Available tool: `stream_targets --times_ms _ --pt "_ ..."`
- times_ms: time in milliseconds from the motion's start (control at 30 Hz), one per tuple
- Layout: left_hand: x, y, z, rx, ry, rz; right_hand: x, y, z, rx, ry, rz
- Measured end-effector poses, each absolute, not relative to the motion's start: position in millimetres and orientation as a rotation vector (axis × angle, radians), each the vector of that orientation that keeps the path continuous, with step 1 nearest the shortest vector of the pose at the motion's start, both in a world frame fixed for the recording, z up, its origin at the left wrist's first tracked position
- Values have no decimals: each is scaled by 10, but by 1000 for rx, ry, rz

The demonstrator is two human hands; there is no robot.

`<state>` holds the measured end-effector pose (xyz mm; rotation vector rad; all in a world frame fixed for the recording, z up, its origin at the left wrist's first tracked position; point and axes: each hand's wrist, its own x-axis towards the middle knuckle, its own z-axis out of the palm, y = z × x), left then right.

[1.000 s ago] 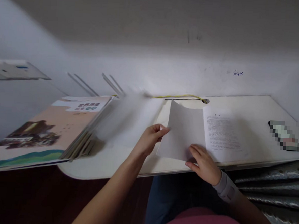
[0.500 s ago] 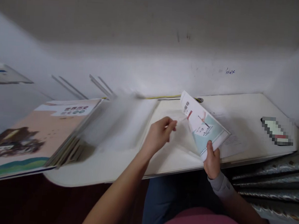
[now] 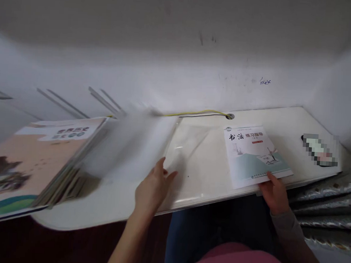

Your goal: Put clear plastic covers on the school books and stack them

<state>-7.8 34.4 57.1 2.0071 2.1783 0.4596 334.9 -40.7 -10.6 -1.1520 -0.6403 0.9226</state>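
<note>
A calligraphy practice booklet (image 3: pixel 255 156), white and teal, lies on the right part of the desk. My right hand (image 3: pixel 275 195) grips its lower right corner, thumb on the cover and fingers underneath. To the booklet's left, a clear plastic book cover (image 3: pixel 200 161) is spread flat, its edges showing as faint glints. My left hand (image 3: pixel 154 183) is over the left edge of this film, thumb and fingers apart, holding nothing. Whether its fingertips touch the film, I cannot tell. Left of that hand is a pile of whitish translucent sheets (image 3: pixel 130 144), somewhat blurred.
A stack of books (image 3: pixel 46 155) with a pink history textbook on top sits at the desk's left end. A phone (image 3: pixel 320 150), partly pixelated, lies at the right. A yellow cable (image 3: pixel 197 112) runs along the wall to a desk hole. Patterned fabric (image 3: pixel 331 204) hangs at lower right.
The booklet has gone from tilted in my right hand to lying on the desk, further right. My left hand has released the clear film and moved left and down.
</note>
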Motion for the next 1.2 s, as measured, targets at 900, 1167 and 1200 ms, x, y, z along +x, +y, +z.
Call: stream_targets --times_ms 900,1167,1200 --pt "1403 144 83 2833 1417 386 4424 -241 -179 -1995 -1606 21" --pt "1396 145 92 2838 1410 414 4390 -257 -165 -2036 -1713 -51" --pt "1397 146 86 2833 1407 422 4381 -263 -156 -2048 -1722 -64"
